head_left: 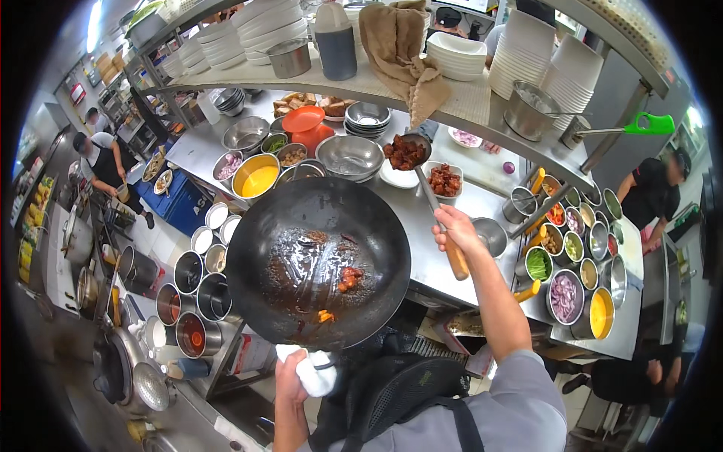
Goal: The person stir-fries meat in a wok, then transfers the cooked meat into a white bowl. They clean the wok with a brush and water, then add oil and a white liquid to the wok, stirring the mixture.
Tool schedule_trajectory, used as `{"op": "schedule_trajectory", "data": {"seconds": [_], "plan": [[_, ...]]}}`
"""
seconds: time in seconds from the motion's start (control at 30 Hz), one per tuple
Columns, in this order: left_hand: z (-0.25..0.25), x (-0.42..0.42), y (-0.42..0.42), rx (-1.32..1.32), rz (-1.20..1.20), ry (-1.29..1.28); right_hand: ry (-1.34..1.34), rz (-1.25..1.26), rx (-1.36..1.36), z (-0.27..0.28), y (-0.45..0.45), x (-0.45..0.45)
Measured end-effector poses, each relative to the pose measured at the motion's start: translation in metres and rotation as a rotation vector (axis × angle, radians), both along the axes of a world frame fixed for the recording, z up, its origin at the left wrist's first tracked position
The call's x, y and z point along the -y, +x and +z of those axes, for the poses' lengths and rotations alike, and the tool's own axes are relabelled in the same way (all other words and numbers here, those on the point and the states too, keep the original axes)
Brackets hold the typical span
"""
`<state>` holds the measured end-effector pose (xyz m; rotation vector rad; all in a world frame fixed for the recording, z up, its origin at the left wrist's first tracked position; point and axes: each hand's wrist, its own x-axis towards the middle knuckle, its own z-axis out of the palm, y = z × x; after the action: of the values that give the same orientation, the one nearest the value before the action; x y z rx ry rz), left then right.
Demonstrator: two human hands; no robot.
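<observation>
My left hand (291, 376) grips the near side of a black wok (333, 209) through a folded white cloth (316, 374). Oily sauce coats the wok's inside, with a glazed food piece (350, 279) and some orange bits (325, 316) left on it. The wooden handle of a wok ladle (432, 195) is in my right hand (458, 229). Its bowl is full of dark glazed food pieces (405, 152) and hangs over the steel counter. Just beside and below the bowl, a white dish (400, 175) is partly hidden. Another white dish holds similar glazed pieces (444, 180).
A steel shelf (390, 104) with stacked white bowls (521, 53) overhangs the counter's back. Metal bowls (349, 157), a yellow liquid container (256, 176) and an orange funnel-like vessel (308, 125) stand beyond the wok. Ingredient pots (565, 296) crowd the right; sauce pots (197, 334) the left. Co-workers (104, 164) stand nearby.
</observation>
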<state>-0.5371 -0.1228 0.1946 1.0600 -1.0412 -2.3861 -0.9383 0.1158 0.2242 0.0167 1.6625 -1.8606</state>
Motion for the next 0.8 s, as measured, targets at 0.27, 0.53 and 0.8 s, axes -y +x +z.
{"op": "schedule_trajectory", "data": {"seconds": [0.27,0.53,0.8], "plan": [[0.009,-0.002,0.002,0.059,0.130,-0.071,0.176,0.034,0.012,-0.056,-0.015,0.015],[0.007,0.014,0.007,0.040,0.068,-0.055,0.366,0.056,-0.087,-0.048,0.035,-0.007],[-0.009,0.042,0.034,0.016,-0.064,0.004,0.789,0.114,-0.599,-0.060,0.131,-0.031]]}}
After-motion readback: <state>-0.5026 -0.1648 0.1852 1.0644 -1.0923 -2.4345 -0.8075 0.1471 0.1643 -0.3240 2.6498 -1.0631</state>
